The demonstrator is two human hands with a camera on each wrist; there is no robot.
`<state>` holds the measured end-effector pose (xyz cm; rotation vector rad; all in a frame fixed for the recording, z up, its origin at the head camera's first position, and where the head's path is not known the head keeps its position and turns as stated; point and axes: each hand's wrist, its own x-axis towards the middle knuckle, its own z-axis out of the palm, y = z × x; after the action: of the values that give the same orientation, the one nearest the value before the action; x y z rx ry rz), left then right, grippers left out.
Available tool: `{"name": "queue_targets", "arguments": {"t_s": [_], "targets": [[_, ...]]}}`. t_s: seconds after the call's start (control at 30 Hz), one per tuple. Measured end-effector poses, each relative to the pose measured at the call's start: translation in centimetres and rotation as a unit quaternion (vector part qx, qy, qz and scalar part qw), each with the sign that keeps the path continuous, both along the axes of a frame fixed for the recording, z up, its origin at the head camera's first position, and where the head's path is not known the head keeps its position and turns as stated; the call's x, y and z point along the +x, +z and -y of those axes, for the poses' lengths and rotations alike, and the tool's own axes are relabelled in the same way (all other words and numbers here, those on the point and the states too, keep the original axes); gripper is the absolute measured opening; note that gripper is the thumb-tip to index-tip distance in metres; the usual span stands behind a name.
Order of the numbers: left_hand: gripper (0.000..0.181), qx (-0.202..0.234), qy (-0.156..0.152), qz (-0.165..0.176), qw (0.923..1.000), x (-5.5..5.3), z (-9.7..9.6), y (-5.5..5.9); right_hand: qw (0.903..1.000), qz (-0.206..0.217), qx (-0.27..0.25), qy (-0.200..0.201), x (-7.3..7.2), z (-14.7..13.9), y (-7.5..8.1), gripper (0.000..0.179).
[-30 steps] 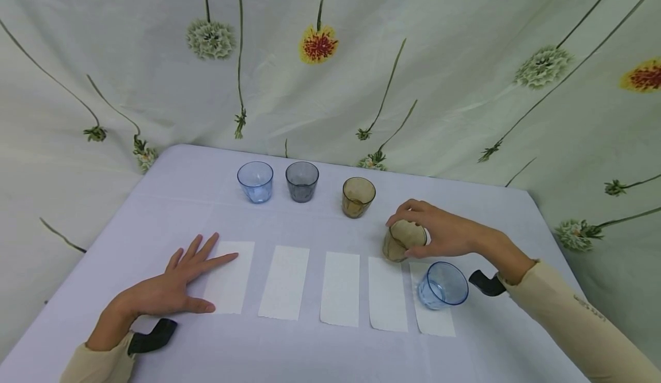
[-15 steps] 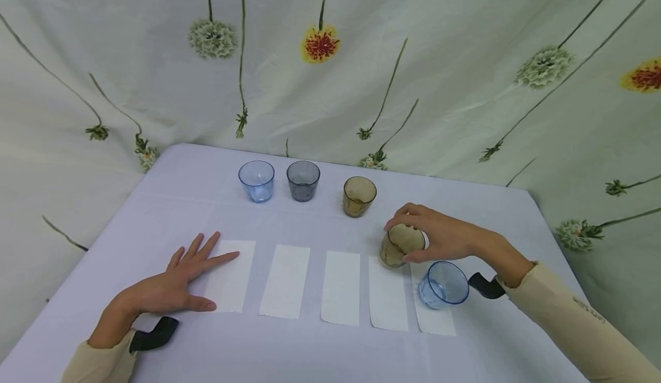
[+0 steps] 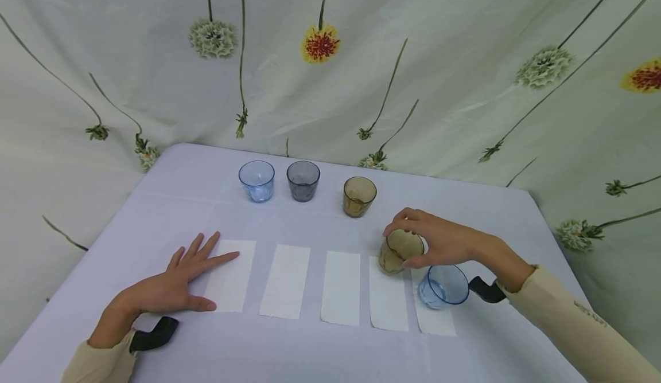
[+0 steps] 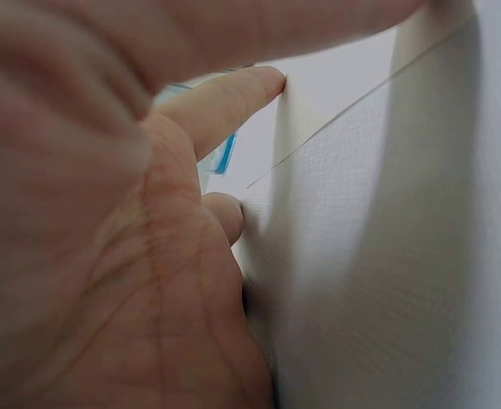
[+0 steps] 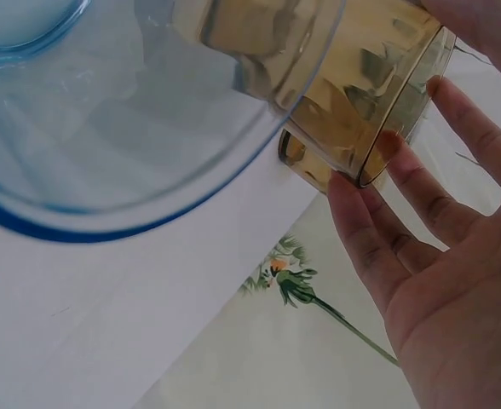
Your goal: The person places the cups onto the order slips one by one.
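My right hand (image 3: 441,237) grips an amber glass (image 3: 397,252) by its rim, thumb on the near side and fingers on the far side. The glass overlaps the top of the fourth paper strip (image 3: 388,303). In the right wrist view the fingertips curl at the rim of the amber glass (image 5: 353,94). A blue glass (image 3: 443,286) stands on the fifth strip (image 3: 436,324), just below that hand. My left hand (image 3: 167,288) lies spread at the left, its index finger and thumb reaching over the first strip (image 3: 232,285).
Along the back stand a blue glass (image 3: 256,182), a grey glass (image 3: 303,182) and another amber glass (image 3: 358,197). Two more white strips, the second (image 3: 285,282) and third (image 3: 341,288), lie mid-table. A flower-printed cloth (image 3: 439,73) hangs behind the table (image 3: 268,351).
My right hand has brought the amber glass slightly left and nearer to me, onto the upper end of the fourth strip. The left hand stays where it was.
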<state>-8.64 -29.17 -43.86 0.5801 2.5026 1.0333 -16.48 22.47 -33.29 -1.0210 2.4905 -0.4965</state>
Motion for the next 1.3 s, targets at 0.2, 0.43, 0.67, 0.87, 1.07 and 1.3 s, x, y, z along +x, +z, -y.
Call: {"name": "queue_targets", "arguments": {"t_s": [0.2, 0.43, 0.67, 0.87, 1.07, 1.3], "targets": [[0.087, 0.0, 0.002, -0.001, 1.0, 0.0, 0.0, -0.1, 1.0, 0.003, 0.002, 0.006, 0.1, 0.1, 0.0, 0.056], [0.087, 0.0, 0.001, -0.003, 1.0, 0.0, 0.0, 0.0, 0.9999, 0.005, 0.007, 0.007, 0.4, 0.2, -0.1, 0.056], [0.087, -0.001, -0.001, -0.002, 1.0, -0.1, 0.0, 0.1, 0.9998, 0.012, 0.017, 0.003, 1.0, 0.3, 0.1, 0.057], [0.087, 0.0, 0.002, 0.0, 1.0, 0.0, -0.1, 0.1, 0.9996, 0.007, 0.026, 0.009, 1.5, 0.4, 0.1, 0.056], [0.089, 0.0, 0.005, 0.004, 1.0, 0.0, 0.0, 0.1, 0.9995, 0.001, 0.028, 0.014, 1.9, 0.4, 0.2, 0.055], [0.088, -0.002, 0.004, 0.004, 1.0, 0.0, 0.0, 0.1, 0.9993, 0.002, 0.031, 0.022, 2.3, 0.7, 0.3, 0.055]]}}
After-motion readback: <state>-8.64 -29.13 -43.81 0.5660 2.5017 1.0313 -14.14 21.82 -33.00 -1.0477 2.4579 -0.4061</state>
